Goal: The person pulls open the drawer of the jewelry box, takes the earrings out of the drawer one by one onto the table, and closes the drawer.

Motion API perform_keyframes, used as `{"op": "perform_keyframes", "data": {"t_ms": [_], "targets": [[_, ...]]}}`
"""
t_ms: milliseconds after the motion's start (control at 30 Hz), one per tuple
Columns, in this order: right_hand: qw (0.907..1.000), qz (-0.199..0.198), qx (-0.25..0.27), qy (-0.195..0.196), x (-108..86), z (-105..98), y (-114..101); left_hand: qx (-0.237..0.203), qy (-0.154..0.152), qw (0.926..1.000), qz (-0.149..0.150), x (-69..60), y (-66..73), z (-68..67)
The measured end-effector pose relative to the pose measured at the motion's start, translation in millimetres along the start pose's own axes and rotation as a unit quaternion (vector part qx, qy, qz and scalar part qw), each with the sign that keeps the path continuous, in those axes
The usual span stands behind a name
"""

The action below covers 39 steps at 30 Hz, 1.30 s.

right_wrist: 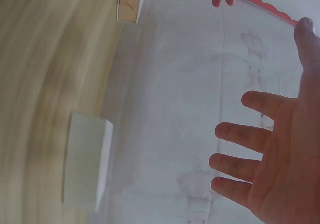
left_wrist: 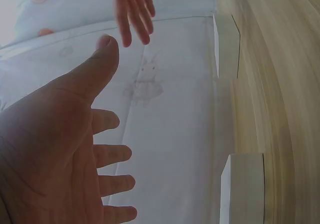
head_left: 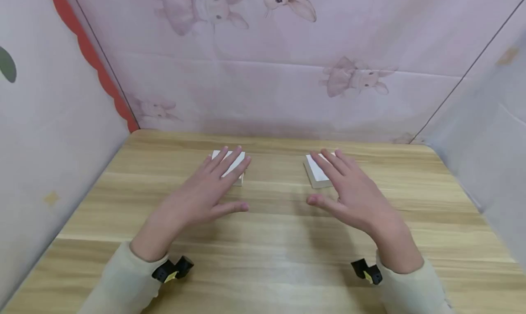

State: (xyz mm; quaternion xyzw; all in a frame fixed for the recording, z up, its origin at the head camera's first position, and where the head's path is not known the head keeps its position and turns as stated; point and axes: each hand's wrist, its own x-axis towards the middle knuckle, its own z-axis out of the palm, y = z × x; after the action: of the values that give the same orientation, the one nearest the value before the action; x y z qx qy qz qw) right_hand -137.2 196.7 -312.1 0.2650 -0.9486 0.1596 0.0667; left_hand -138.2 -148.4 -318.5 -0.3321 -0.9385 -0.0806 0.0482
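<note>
Two small white-topped boxes sit apart on the wooden table. My left hand [head_left: 201, 193] is held over the left box [head_left: 235, 164], palm down, its fingers extended and spread. Over the right box [head_left: 316, 171], my right hand [head_left: 358, 194] is held much the same way, thumb pointing inward. Both wrist views show the hands raised above the boxes and holding nothing. In the head view the fingers cover part of each box top. The right wrist view shows a tan face with a small mark on the left box [right_wrist: 130, 3].
The wooden table [head_left: 263, 241] ends at a pink cloth backdrop [head_left: 263, 95] printed with rabbits. Pale panels stand at the left [head_left: 53, 136] and right [head_left: 485, 145], the left one edged with a red scalloped border [head_left: 88, 51]. A small black device [head_left: 172, 269] is on the left cuff.
</note>
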Motion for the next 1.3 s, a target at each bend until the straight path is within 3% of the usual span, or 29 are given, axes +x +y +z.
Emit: {"op": "perform_keyframes", "data": {"t_ms": [233,433,667,900,1067,1300], "targets": [[0.9987,-0.015,0.04,0.029,13.5,20.0,-8.2,0.022,-0.002,0.9995,0.024,10.7,-17.8,-6.0],[0.9983,-0.009,0.041,0.042,24.2,18.8,-13.4,0.013,0.001,0.9993,0.035,19.9,-35.8,-9.5],[0.9981,0.011,0.057,0.023,40.4,17.0,-22.5,-0.088,-0.026,0.9956,-0.02,22.7,-57.7,3.0],[0.9953,0.019,0.09,-0.031,66.1,43.9,-38.5,-0.147,-0.029,0.9849,-0.087,6.4,-79.4,26.7],[0.9947,0.005,0.099,-0.027,84.0,59.5,-51.6,-0.169,-0.037,0.979,-0.108,0.5,-85.3,30.7],[0.9952,-0.008,0.084,-0.051,105.5,67.4,-62.4,-0.19,-0.05,0.9743,-0.111,-0.2,-84.7,35.7]]}}
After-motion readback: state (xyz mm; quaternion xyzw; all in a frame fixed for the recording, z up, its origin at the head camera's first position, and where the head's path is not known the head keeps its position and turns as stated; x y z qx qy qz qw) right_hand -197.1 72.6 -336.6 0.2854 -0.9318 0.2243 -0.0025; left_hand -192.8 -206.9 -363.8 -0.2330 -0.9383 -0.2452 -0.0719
